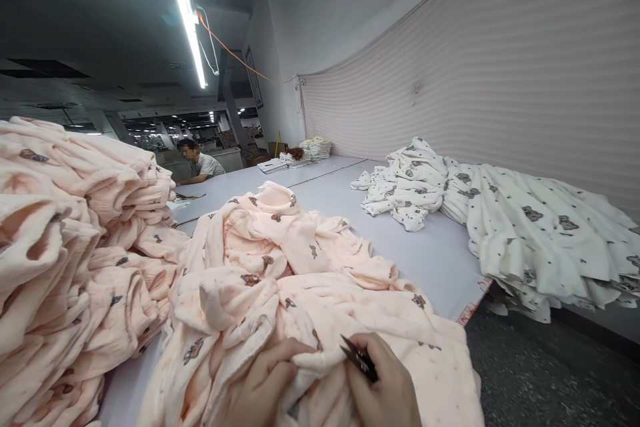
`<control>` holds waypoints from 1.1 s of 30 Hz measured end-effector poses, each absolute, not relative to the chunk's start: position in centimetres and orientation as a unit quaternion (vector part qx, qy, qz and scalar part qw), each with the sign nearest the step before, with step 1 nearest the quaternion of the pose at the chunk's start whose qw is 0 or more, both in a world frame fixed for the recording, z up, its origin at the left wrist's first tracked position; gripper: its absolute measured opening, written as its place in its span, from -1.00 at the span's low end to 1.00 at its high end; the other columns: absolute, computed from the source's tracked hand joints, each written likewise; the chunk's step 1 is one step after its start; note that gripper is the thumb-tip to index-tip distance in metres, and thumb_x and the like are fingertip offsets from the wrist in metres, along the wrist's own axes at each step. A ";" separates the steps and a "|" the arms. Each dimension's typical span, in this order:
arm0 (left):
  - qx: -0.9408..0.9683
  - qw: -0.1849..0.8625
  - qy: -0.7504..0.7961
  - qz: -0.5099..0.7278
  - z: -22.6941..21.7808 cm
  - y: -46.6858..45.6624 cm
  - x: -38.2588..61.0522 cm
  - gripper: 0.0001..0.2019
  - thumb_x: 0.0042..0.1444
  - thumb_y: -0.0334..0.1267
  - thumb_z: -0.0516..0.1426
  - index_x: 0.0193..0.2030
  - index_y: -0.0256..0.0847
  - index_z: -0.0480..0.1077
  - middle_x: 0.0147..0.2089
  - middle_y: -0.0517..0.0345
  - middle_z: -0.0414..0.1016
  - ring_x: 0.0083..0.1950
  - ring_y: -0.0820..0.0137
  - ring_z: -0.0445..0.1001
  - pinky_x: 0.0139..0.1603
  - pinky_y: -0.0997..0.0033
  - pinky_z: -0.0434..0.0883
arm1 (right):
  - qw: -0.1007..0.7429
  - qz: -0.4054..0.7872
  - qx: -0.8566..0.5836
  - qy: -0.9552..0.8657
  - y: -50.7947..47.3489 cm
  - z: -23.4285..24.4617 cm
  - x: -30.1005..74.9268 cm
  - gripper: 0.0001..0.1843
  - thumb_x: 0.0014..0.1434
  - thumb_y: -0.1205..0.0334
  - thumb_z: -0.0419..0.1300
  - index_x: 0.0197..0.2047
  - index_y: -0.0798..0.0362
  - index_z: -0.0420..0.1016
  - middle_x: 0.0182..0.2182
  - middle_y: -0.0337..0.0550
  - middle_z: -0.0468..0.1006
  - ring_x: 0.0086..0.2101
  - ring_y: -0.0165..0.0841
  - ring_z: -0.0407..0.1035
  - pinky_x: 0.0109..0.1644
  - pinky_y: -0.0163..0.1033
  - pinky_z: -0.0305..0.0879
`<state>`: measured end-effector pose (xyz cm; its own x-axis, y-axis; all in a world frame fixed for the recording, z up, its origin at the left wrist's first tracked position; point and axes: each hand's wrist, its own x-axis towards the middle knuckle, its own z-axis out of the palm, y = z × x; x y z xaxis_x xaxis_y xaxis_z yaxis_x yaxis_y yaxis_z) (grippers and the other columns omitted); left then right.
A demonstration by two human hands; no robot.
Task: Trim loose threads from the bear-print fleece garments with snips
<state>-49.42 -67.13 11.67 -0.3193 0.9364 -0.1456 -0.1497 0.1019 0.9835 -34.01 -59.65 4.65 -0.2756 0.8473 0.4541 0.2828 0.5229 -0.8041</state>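
A crumpled pink garment (300,280) printed with small brown bears lies on the grey table (425,253) right in front of me. My left hand (260,383) pinches a fold of its fabric at the bottom edge of the view. My right hand (385,387) is closed round small black thread snips (357,357), whose tips point left at the pinched fold. Both hands are partly cut off by the frame.
A tall stack of the same pink garments (70,247) rises at my left. White bear-print garments (500,213) are heaped at the right, against a striped cloth wall. Another person (197,163) leans on the table far back. Dark floor (550,373) lies at lower right.
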 end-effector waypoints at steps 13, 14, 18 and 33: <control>0.214 0.659 0.404 0.597 12.3 -66.4 -49.7 -0.80 -0.06 -0.32 0.17 -0.27 -0.31 0.55 -0.34 0.00 0.61 -0.16 0.13 0.53 -0.01 0.20 0.36 | 0.438 0.305 -0.284 -0.796 -59.4 6.8 -33.0 -0.78 0.25 0.16 0.10 -0.06 -0.07 0.47 -0.28 -0.18 0.57 -0.31 -0.35 0.49 -0.29 -0.40 0.39; 0.214 0.658 0.403 0.599 12.2 -66.4 -49.7 -0.79 -0.05 -0.32 0.17 -0.26 -0.31 0.55 -0.34 0.01 0.61 -0.16 0.13 0.53 -0.01 0.21 0.36 | 0.439 0.298 -0.293 -0.795 -59.4 6.7 -33.0 -0.79 0.27 0.17 0.08 -0.08 -0.07 0.49 -0.31 -0.19 0.57 -0.32 -0.35 0.49 -0.29 -0.39 0.39; 0.186 0.661 0.397 0.608 12.1 -66.7 -49.7 -0.80 0.00 -0.34 0.16 -0.23 -0.33 0.54 -0.37 0.01 0.60 -0.19 0.17 0.54 -0.03 0.24 0.37 | 0.443 0.301 -0.278 -0.797 -59.6 6.6 -33.2 -0.79 0.25 0.16 0.10 -0.08 -0.07 0.49 -0.31 -0.19 0.58 -0.32 -0.35 0.50 -0.29 -0.40 0.40; 0.204 0.672 0.391 0.595 11.8 -66.8 -49.9 -0.84 0.05 -0.40 0.13 -0.29 -0.35 0.55 -0.41 0.04 0.58 -0.30 0.28 0.52 -0.17 0.38 0.36 | 0.433 0.305 -0.273 -0.803 -59.3 7.2 -32.9 -0.79 0.25 0.23 0.07 -0.12 -0.05 0.51 -0.31 -0.18 0.59 -0.30 -0.35 0.50 -0.27 -0.39 0.41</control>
